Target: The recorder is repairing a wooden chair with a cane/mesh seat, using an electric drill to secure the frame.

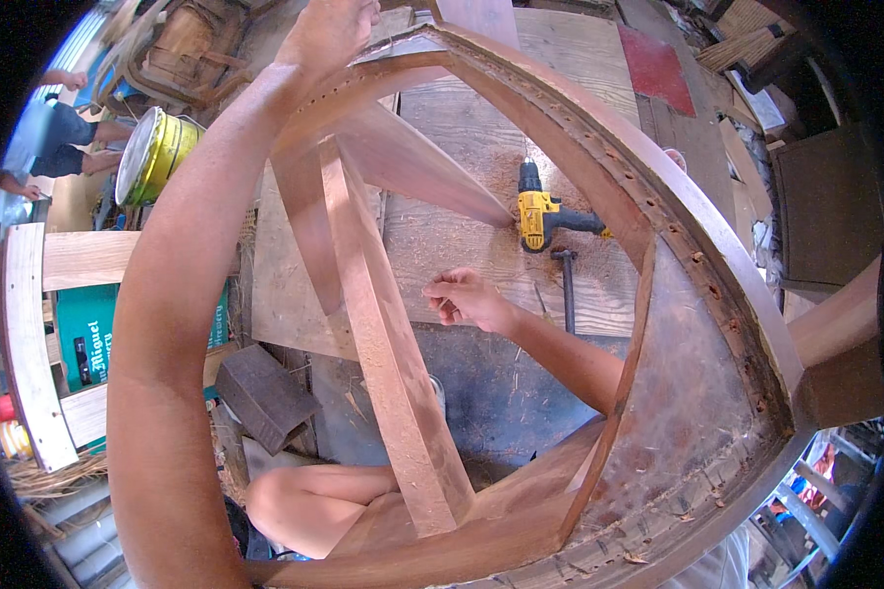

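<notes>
head view: wooden frame (699,261) close up, r. hand (469,297) seen thru its opening, forearm passing behind the r. edge. crossbar (378,324) just l. of r. fingers, long axis far-l. to near-r.; r. hand nearer than l. hand (332,37), up at far rim. r. fingers curled, tips close, can't tell if pinching sth; l. fingers cut off, can't tell. drill (535,218) beyond, on plywood (437,245).

Drill (535,218): there, ahead-right of the right hand (462,298), on the board (442,240)!
Hammer (568,292): right, too!
Bar (383,329): left of that hand!
</notes>
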A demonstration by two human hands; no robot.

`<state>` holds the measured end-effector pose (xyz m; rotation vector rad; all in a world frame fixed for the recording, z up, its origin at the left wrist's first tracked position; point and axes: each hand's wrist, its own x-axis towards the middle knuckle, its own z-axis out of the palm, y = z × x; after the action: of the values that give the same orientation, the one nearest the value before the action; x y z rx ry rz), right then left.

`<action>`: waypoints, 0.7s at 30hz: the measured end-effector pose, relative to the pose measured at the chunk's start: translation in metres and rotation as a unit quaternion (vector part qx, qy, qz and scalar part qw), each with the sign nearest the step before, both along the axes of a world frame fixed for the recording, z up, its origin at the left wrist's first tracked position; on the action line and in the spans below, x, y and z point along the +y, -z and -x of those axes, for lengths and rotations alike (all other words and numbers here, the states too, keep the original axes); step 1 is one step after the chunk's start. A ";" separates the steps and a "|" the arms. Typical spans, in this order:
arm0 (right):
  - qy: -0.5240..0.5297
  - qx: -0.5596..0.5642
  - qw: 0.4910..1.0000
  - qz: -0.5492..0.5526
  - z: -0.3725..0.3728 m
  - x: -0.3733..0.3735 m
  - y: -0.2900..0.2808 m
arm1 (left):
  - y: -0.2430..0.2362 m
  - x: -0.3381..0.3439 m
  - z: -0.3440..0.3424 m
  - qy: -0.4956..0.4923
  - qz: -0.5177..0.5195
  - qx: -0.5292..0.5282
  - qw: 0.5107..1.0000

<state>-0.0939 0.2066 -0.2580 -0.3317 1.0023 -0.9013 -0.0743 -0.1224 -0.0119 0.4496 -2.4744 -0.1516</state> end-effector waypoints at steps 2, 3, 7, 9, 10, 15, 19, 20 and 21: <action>0.003 0.003 1.000 0.007 0.000 0.000 0.000 | -0.001 0.001 0.000 0.007 0.002 0.011 1.000; 0.003 0.007 1.000 -0.001 -0.001 0.000 -0.001 | -0.001 0.001 0.000 0.010 0.012 0.008 1.000; 0.001 0.006 1.000 -0.004 -0.001 0.000 0.000 | -0.001 0.002 0.001 0.010 -0.010 -0.001 1.000; 0.001 0.003 1.000 0.000 -0.001 0.000 0.001 | -0.001 0.002 0.001 0.004 -0.006 -0.005 1.000; 0.001 0.001 1.000 0.000 -0.001 0.000 0.001 | -0.001 0.001 0.000 -0.003 -0.003 -0.010 1.000; 0.003 -0.006 1.000 0.001 -0.001 0.000 0.003 | 0.006 0.000 0.001 -0.039 0.006 -0.025 0.999; -0.002 -0.006 1.000 0.004 -0.001 0.000 0.003 | 0.013 0.000 0.006 -0.043 0.020 0.031 0.998; -0.003 -0.008 1.000 0.011 -0.001 0.000 0.002 | 0.015 0.000 0.007 -0.042 0.021 0.030 0.998; -0.001 -0.009 1.000 0.007 -0.001 -0.001 0.002 | 0.017 0.001 0.006 -0.075 -0.037 -0.004 0.996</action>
<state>-0.0928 0.2055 -0.2600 -0.3366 0.9795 -0.9090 -0.0808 -0.1218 -0.0287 0.6679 -2.4381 -0.1806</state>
